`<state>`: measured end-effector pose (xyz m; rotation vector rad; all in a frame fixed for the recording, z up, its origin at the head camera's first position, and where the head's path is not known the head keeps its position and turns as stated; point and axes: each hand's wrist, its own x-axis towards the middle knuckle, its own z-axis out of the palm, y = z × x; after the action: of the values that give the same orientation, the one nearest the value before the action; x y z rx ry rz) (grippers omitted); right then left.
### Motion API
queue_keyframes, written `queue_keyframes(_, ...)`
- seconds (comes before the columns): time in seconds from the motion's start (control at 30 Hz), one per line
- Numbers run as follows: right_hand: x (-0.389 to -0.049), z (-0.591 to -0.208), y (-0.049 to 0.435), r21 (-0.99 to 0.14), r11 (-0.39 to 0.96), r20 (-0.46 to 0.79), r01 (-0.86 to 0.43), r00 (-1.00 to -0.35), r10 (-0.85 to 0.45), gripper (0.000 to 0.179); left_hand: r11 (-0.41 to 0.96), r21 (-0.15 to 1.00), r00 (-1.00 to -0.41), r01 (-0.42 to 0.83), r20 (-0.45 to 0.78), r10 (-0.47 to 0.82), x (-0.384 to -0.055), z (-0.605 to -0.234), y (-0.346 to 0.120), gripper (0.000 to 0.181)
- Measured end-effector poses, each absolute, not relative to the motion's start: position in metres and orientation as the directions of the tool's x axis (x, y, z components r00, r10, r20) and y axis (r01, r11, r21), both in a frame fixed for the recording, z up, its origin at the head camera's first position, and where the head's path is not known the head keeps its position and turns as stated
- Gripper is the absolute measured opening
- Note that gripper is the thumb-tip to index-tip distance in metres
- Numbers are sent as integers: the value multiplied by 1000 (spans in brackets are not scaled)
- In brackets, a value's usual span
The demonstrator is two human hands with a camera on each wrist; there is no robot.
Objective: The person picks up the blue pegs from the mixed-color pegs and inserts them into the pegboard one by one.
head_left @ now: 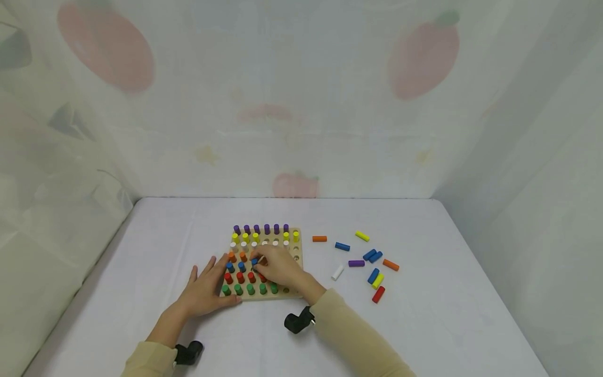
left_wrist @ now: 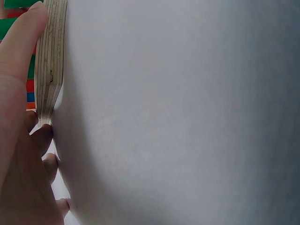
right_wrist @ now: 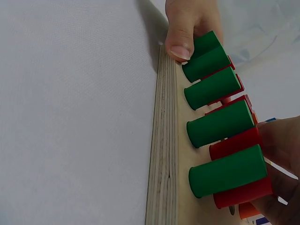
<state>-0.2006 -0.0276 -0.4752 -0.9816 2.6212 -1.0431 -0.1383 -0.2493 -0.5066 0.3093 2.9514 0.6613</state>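
A wooden pegboard point(head_left: 294, 295) lies on the table with rows of purple, yellow, white, orange, blue, red and green pegs standing in it. My left hand point(head_left: 202, 293) rests against its near left corner, fingers spread and fairly straight. The left thumb point(right_wrist: 180, 40) touches the near edge beside the green pegs point(right_wrist: 220, 124). Over the board, my right hand point(head_left: 281, 267) pinches a blue peg point(head_left: 254, 261) at the blue row, right of two standing blue pegs. Whether that peg sits in its hole is hidden by the fingers. The right hand covers part of the orange, blue and red rows.
Loose pegs lie scattered right of the board, among them a white peg point(head_left: 337, 272), a purple peg point(head_left: 356, 263), a red peg point(head_left: 378, 294) and several blue ones. A white cloth point(head_left: 447, 314) covers the table. Hanging fabric point(head_left: 330, 131) encloses the back and sides.
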Motion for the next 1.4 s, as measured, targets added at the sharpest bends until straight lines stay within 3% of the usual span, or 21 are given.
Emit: queue_keyframes(1.4, -200, -476, -35, -637, 601, 36, -483, -797, -603, 16, 884, 431, -974, 179, -49, 221, -138, -507, -250, 115)
